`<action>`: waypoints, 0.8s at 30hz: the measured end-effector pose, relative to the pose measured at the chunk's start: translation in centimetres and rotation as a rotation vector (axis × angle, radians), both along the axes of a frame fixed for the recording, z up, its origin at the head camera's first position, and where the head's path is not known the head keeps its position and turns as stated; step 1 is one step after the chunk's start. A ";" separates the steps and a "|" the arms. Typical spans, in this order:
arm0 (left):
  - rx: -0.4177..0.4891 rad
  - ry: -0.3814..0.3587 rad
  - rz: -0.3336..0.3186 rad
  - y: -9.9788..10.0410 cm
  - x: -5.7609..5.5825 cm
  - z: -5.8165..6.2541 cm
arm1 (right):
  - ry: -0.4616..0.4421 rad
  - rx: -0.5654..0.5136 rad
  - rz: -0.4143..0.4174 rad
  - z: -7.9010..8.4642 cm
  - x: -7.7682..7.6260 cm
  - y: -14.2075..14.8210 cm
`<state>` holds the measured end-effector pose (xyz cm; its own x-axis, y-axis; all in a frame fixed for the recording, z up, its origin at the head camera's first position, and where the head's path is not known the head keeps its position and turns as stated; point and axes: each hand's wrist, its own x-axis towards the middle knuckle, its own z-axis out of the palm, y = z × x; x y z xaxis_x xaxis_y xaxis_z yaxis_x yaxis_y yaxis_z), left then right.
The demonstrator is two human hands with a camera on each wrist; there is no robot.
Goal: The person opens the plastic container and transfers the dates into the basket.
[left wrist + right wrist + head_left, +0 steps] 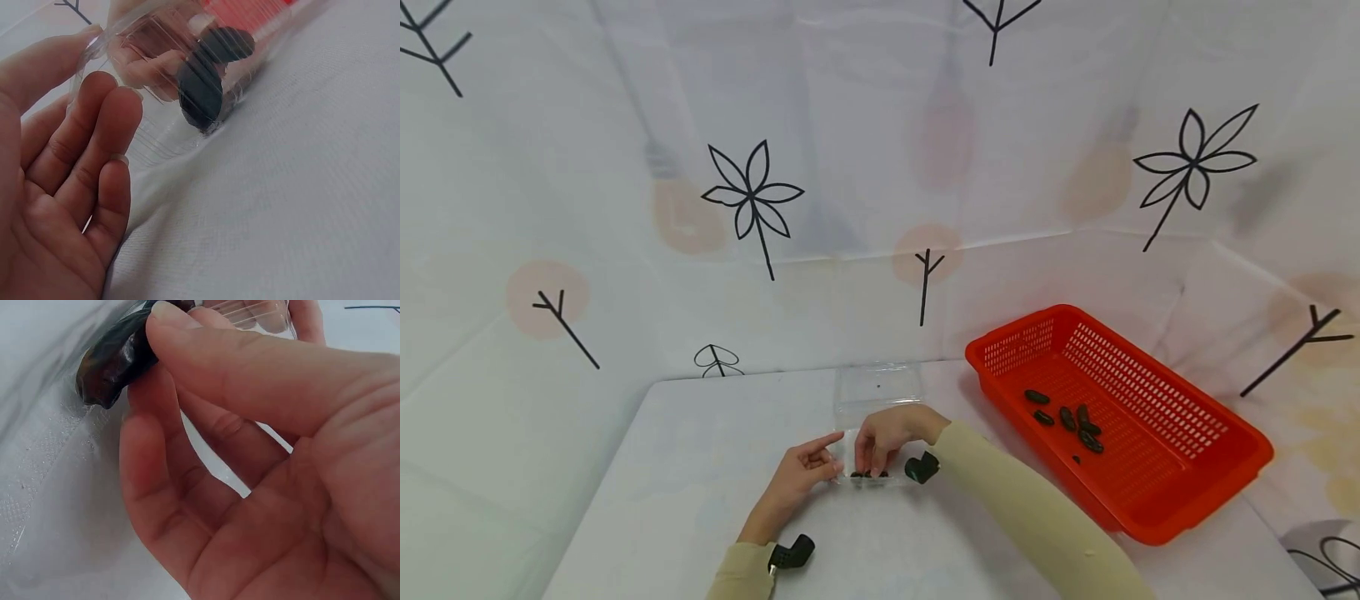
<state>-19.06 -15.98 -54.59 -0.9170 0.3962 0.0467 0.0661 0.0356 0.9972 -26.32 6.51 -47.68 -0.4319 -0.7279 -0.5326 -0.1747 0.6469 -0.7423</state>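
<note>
A clear plastic clamshell container (849, 454) stands on the table with its lid (859, 393) folded back. My left hand (805, 471) holds its left side, with a digit at the rim and several fingertips against the wall in the left wrist view. Inside the base, my right hand (886, 435) pinches a dark, glossy oblong piece (115, 365) between thumb and fingers. Two dark oblong shapes (200, 90) show through the clear wall in the left wrist view. In the head view, fingers partly hide the pieces along the container's near side.
To the right is a red perforated basket (1213, 475) with several similar dark oblong pieces (1088, 440) and a small dark bit (1077, 459). White cloth covers the table (880, 550). Behind it hangs a patterned white sheet (850, 317). Each wrist wears a small black camera (793, 552).
</note>
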 end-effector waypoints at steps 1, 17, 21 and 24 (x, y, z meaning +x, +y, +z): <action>0.002 -0.001 -0.001 0.0 0.0 0.0 | 0.005 0.001 0.003 0.1 0.0 0.0; -0.009 -0.016 0.015 0.1 0.2 0.1 | -0.032 -0.123 -0.099 2.4 0.1 4.0; -0.012 -0.011 0.015 0.2 0.1 0.0 | -0.004 -0.161 -0.123 3.0 0.4 5.5; -0.014 -0.001 0.016 0.2 0.0 -0.1 | 0.013 -0.190 -0.141 3.6 0.8 6.7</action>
